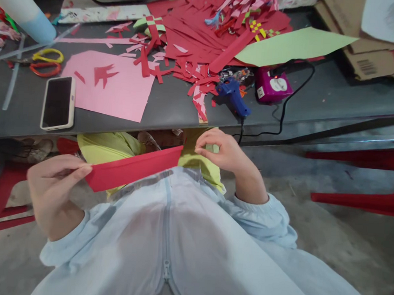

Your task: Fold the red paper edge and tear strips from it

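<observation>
My left hand (pixel 59 186) pinches one end of a long red paper strip (pixel 135 168) between thumb and fingers. The strip is held out over my lap, below the table edge, and a crease runs along its upper side. Just past the strip's far end is my right hand (pixel 221 151), its thumb and index finger curled into a pinch. A gap separates those fingertips from the strip. Whether anything small is between them I cannot make out. Yellow-green trousers (pixel 112 146) show behind the strip.
On the dark table (pixel 173 103) lie a phone (pixel 57 103), scissors (pixel 47 62), pink paper (pixel 117 89), heaped red paper (pixel 193 36) and a green sheet (pixel 296 47). A blue glue gun (pixel 234 96) and its cable are beside a purple box (pixel 273 85). Red stools (pixel 357 199) flank me.
</observation>
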The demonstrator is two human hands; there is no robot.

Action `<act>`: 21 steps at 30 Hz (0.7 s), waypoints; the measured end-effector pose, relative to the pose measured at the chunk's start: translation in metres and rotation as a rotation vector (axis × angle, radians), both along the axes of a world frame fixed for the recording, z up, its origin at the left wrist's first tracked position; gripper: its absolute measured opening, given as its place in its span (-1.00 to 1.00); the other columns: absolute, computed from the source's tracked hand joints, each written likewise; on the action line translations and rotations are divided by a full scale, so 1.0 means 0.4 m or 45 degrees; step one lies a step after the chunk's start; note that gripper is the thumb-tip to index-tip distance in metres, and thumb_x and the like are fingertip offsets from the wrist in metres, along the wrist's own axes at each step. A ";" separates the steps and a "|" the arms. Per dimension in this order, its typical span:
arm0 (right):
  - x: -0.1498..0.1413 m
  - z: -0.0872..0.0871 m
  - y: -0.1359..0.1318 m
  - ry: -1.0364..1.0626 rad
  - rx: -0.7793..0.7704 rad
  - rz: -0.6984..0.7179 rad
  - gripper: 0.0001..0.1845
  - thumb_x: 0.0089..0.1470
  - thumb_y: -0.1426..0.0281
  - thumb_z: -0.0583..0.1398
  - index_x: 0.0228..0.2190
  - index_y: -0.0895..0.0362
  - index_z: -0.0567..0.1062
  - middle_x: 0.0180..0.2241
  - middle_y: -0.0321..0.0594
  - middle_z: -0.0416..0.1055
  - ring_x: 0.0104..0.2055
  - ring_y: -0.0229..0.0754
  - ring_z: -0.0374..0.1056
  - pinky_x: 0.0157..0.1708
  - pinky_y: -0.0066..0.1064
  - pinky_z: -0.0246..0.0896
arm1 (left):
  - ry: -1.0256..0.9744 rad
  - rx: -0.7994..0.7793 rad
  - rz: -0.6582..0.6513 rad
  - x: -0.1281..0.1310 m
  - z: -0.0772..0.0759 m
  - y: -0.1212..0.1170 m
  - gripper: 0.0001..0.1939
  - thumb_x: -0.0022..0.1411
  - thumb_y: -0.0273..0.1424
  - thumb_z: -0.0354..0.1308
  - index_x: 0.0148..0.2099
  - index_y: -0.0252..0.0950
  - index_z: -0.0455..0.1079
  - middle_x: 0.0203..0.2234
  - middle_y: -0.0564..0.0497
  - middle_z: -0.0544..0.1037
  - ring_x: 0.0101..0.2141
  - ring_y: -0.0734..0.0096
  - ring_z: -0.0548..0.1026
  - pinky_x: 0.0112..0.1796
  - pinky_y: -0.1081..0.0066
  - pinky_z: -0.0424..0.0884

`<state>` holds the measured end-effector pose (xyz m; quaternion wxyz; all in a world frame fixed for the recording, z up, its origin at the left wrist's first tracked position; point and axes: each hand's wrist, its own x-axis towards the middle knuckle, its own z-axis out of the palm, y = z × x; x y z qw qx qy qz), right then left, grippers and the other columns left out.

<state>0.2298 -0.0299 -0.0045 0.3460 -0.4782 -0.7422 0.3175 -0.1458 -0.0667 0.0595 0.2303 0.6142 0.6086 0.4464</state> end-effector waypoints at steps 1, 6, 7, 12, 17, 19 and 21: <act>0.005 -0.001 -0.003 0.007 0.026 -0.051 -0.81 0.11 0.35 0.26 -0.53 0.06 0.51 -0.41 -0.23 0.56 -0.29 -0.14 0.43 -0.14 -0.18 0.30 | 0.047 0.005 0.060 0.002 0.007 -0.006 -0.94 0.10 -0.33 0.42 -0.38 -0.07 0.59 -0.50 0.08 0.57 -0.45 0.30 0.46 -0.45 0.24 0.37; -0.039 0.043 -0.030 0.018 0.179 -0.013 -0.89 0.20 0.35 0.24 -0.36 0.05 0.59 -0.32 -0.21 0.58 -0.23 -0.15 0.46 -0.15 -0.23 0.35 | 0.205 0.149 -0.076 0.066 0.009 -0.009 -0.90 0.09 -0.34 0.44 -0.36 0.02 0.61 -0.49 0.16 0.61 -0.49 0.33 0.50 -0.44 0.24 0.44; -0.060 0.057 -0.035 -0.014 0.220 0.026 -0.89 0.21 0.35 0.23 -0.28 0.05 0.60 -0.28 -0.19 0.58 -0.20 -0.14 0.46 -0.13 -0.23 0.35 | 0.226 0.170 -0.199 0.089 0.002 -0.004 -0.91 0.14 -0.36 0.41 -0.33 0.01 0.61 -0.49 0.16 0.62 -0.48 0.36 0.52 -0.43 0.28 0.47; -0.160 0.089 -0.049 -0.186 0.481 0.228 -0.76 0.28 0.28 0.18 -0.19 0.12 0.60 -0.19 -0.10 0.56 -0.10 -0.09 0.38 -0.07 -0.21 0.28 | 0.444 0.388 -0.626 0.200 -0.044 0.017 -0.90 0.23 -0.43 0.32 -0.24 -0.09 0.62 -0.38 0.11 0.67 -0.42 0.47 0.60 -0.33 0.45 0.56; -0.180 0.070 -0.049 -0.200 0.406 0.268 -0.76 0.32 0.29 0.13 -0.26 0.11 0.57 -0.25 -0.16 0.57 -0.15 -0.14 0.34 -0.15 -0.27 0.20 | 0.485 0.390 -0.624 0.229 -0.069 0.014 -0.93 0.27 -0.44 0.28 -0.28 -0.21 0.59 -0.39 0.04 0.66 -0.40 0.43 0.61 -0.34 0.45 0.55; -0.176 0.061 -0.047 -0.181 0.396 0.285 -0.78 0.32 0.32 0.14 -0.27 0.12 0.56 -0.27 -0.16 0.57 -0.17 -0.15 0.33 -0.17 -0.27 0.17 | 0.426 0.384 -0.628 0.228 -0.074 0.011 -0.93 0.27 -0.47 0.28 -0.25 -0.22 0.58 -0.40 0.05 0.66 -0.40 0.45 0.61 -0.34 0.47 0.55; -0.176 0.055 -0.046 -0.161 0.411 0.293 -0.78 0.31 0.36 0.13 -0.30 0.13 0.55 -0.29 -0.16 0.56 -0.19 -0.15 0.32 -0.19 -0.28 0.15 | 0.385 0.379 -0.628 0.226 -0.079 0.008 -0.93 0.26 -0.48 0.29 -0.23 -0.22 0.58 -0.39 0.06 0.66 -0.41 0.46 0.61 -0.34 0.47 0.56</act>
